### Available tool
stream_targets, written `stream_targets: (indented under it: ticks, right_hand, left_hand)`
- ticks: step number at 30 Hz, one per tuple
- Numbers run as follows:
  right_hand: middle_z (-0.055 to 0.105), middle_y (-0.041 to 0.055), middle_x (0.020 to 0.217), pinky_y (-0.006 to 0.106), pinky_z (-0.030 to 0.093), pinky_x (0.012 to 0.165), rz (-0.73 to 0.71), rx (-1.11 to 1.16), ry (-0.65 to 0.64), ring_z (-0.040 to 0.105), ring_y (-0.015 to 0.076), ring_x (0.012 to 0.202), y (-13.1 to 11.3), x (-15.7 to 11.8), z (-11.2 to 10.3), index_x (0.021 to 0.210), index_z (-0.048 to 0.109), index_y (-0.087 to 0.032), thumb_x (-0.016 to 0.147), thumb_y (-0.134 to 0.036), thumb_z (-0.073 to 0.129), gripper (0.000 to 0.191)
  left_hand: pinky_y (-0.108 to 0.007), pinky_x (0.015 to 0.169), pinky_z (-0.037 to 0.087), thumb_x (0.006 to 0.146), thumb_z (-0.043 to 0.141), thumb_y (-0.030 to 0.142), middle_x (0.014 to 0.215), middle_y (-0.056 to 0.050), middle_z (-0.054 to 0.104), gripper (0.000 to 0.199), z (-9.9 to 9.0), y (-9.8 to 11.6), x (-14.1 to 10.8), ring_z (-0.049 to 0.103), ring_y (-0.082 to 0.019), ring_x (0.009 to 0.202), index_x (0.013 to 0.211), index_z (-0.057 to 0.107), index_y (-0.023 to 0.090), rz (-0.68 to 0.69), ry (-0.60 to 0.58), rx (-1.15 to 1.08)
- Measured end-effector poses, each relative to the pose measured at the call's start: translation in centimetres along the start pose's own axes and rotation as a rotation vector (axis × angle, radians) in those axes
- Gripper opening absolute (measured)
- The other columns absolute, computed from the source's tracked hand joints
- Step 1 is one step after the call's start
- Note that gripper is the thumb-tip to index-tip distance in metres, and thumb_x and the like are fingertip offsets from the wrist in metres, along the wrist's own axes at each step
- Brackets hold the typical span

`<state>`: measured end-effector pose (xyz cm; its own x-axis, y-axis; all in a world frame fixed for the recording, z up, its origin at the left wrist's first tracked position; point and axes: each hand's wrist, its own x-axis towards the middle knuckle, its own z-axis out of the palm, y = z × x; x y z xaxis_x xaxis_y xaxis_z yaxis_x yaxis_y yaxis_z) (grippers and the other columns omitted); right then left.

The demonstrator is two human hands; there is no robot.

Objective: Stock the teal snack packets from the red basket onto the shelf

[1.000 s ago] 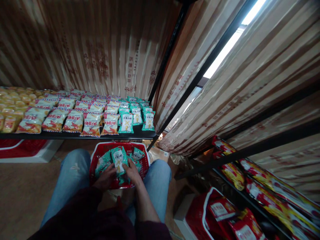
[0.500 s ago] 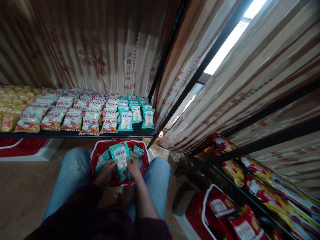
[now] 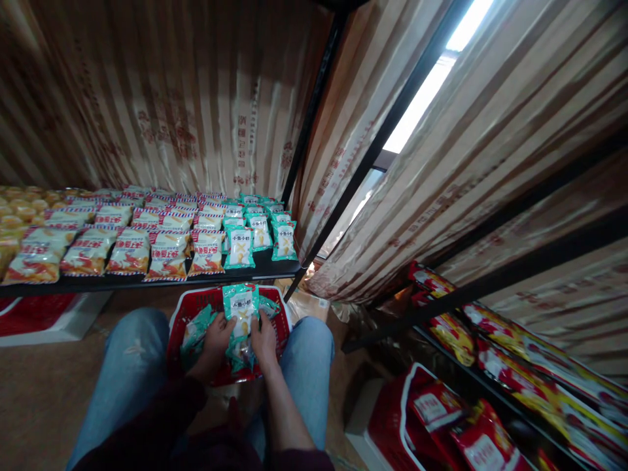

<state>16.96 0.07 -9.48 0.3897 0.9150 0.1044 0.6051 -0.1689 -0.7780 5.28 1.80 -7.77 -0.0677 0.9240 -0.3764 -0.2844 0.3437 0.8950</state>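
Observation:
Between my two hands is a teal-and-white snack bag (image 3: pixel 241 306), held upright over a red plastic basket (image 3: pixel 184 306). My left hand (image 3: pixel 218 337) grips its left edge, and my right hand (image 3: pixel 263 337) grips its right edge, both with closed fingers. More teal snack bags (image 3: pixel 197 327) lie in the basket below and on either side of the held one. The basket stands between my knees, just in front of the shelf. Part of its contents is hidden behind my hands.
A black shelf (image 3: pixel 122 282) carries rows of red-and-white snack bags (image 3: pixel 128 250), yellow packs (image 3: pixel 19 212) and teal bags (image 3: pixel 240 247). Slanting black posts (image 3: pixel 363 171) stand at its right end. Another red basket (image 3: pixel 400 405) with red bags sits at lower right, beside a second shelf of red-yellow packs (image 3: pixel 510 376).
The view has shifted, so the shelf appears lower and further left. Both hands still hold the snack bag, which now looks more upright and squared between them.

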Motion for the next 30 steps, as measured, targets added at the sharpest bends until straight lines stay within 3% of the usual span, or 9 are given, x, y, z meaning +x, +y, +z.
stream_targets:
  ticks: [7,10,14,18,30]
  right_hand:
    - [0.058,0.0167,0.121,0.043,0.041,0.097,-0.2,-0.034,0.219,0.051,0.0237,0.114,-0.2,0.2,-0.5,0.125,0.051,-0.01,0.088,-0.025,0.038,0.042]
    - [0.054,0.0149,0.126,0.046,0.038,0.1,-0.308,-0.083,0.267,0.045,0.0234,0.119,-0.5,0.3,-0.8,0.122,0.054,-0.013,0.087,-0.019,0.037,0.039]
    - [0.054,0.0122,0.127,0.046,0.036,0.1,-0.355,-0.137,0.263,0.042,0.0232,0.12,-1.4,0.0,-1.3,0.112,0.062,-0.017,0.086,-0.013,0.038,0.035]
    - [0.056,0.0123,0.126,0.044,0.037,0.099,-0.409,-0.14,0.245,0.043,0.0217,0.119,-2.3,-0.3,-1.3,0.114,0.061,-0.016,0.088,-0.012,0.036,0.036]
    - [0.038,0.0145,0.144,0.047,0.033,0.103,-0.346,-0.207,0.225,0.029,0.0228,0.136,-1.6,1.1,0.2,0.141,0.033,-0.017,0.091,-0.016,0.031,0.049]
  left_hand:
    - [-0.031,0.066,0.053,0.058,0.071,0.04,0.083,-0.008,0.072,0.034,1.6,0.1,0.6,0.068,-0.023,0.08,0.079,0.057,0.018,0.127,-0.057,0.043]
    - [-0.032,0.069,0.053,0.057,0.07,0.043,0.085,-0.008,0.072,0.037,2.4,0.0,0.4,0.068,-0.025,0.083,0.08,0.056,0.018,0.151,-0.061,0.039]
    - [-0.033,0.076,0.051,0.061,0.069,0.041,0.088,-0.008,0.071,0.035,3.1,0.1,0.4,0.067,-0.023,0.086,0.083,0.056,0.017,0.188,-0.083,0.047]
    - [-0.031,0.08,0.049,0.065,0.067,0.037,0.09,-0.008,0.071,0.027,3.9,0.9,0.8,0.066,-0.022,0.089,0.08,0.056,0.018,0.233,-0.1,0.077]
    - [-0.032,0.085,0.049,0.07,0.066,0.032,0.095,-0.008,0.071,0.023,6.6,2.3,2.4,0.066,-0.02,0.09,0.087,0.059,0.018,0.27,-0.103,0.045]
